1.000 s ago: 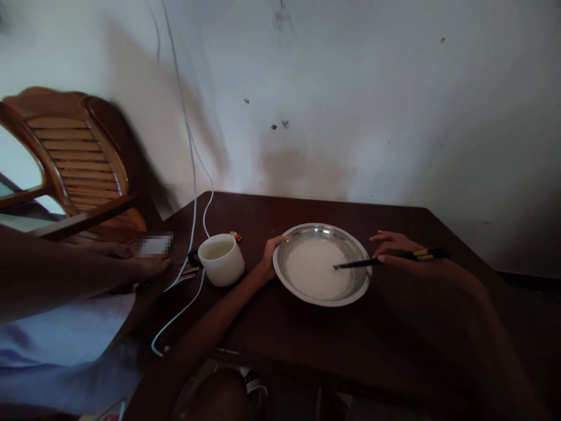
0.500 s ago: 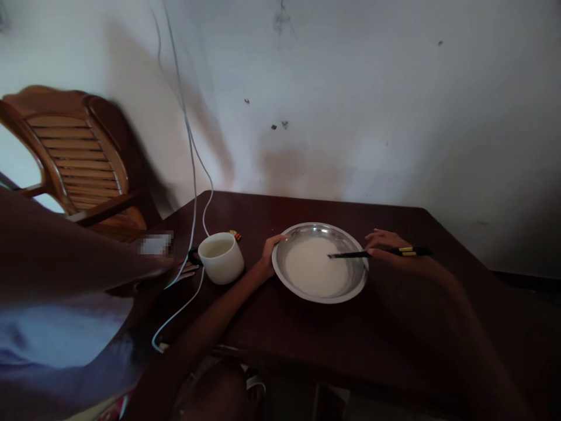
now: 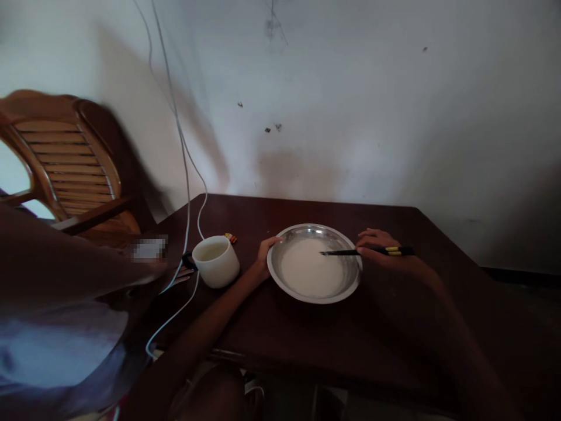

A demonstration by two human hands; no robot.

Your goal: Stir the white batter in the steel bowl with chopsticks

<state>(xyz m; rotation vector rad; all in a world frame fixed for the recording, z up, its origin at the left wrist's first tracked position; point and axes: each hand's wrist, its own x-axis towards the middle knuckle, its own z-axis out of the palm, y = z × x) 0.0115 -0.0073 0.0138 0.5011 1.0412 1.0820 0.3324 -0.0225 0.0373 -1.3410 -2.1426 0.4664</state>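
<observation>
A round steel bowl (image 3: 350, 280) with a white mass in it sits on the dark wooden table (image 3: 307, 345). My left hand (image 3: 264, 256) grips the bowl's left rim with curled fingers. My right hand (image 3: 377, 247) is closed on dark chopsticks (image 3: 350, 252) with yellow bands near the back end. Their tips reach over the bowl, above the white mass.
A white mug (image 3: 216, 261) stands left of the bowl, with a small coloured object (image 3: 231, 238) behind it. White cables (image 3: 186, 158) hang down the wall and cross the table's left edge. Another person's arm (image 3: 65, 263) reaches in at left. A wooden chair (image 3: 70, 164) stands beyond.
The chopstick tips have moved from the bowl's right side toward its upper middle, my right hand shifting left with them. The other person's arm has risen at left.
</observation>
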